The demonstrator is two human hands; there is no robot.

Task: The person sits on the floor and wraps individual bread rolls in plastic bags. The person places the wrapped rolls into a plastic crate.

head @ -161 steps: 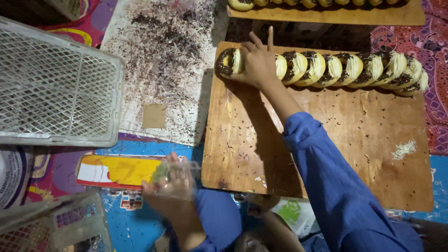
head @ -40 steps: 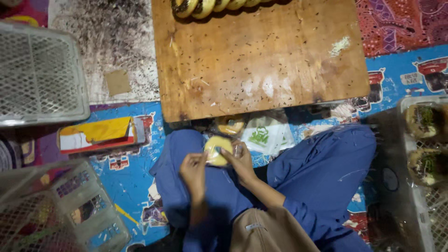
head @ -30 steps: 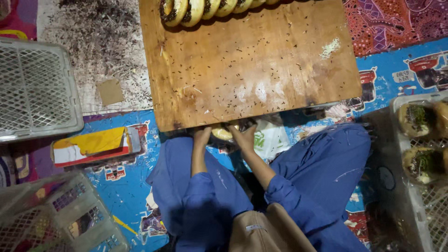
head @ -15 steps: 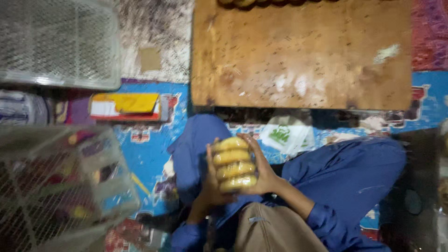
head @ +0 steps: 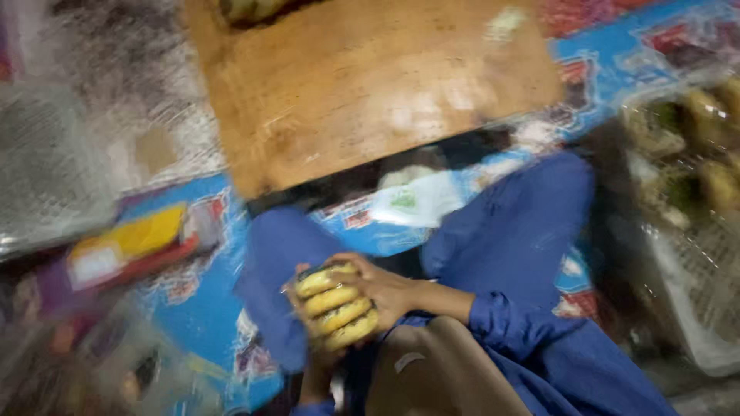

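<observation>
A stack of several round yellow filled buns (head: 336,304), wrapped in clear plastic, sits over my lap. My right hand (head: 391,291) presses against its right side and top. My left hand (head: 307,323) grips it from the left and below, mostly hidden behind the buns. Both sleeves and my trousers are blue. The frame is motion-blurred.
A wooden board (head: 370,85) lies ahead on the floor with more buns (head: 247,9) at its far edge. A white mesh basket (head: 54,169) is at the left, a basket holding wrapped buns (head: 686,177) at the right. A yellow packet (head: 123,246) and white plastic bag (head: 420,200) lie on the blue mat.
My view has swung and tilted to the right. Both hands still hold the bun stack, now lower and closer to my body; earlier the right hand took buns from the board.
</observation>
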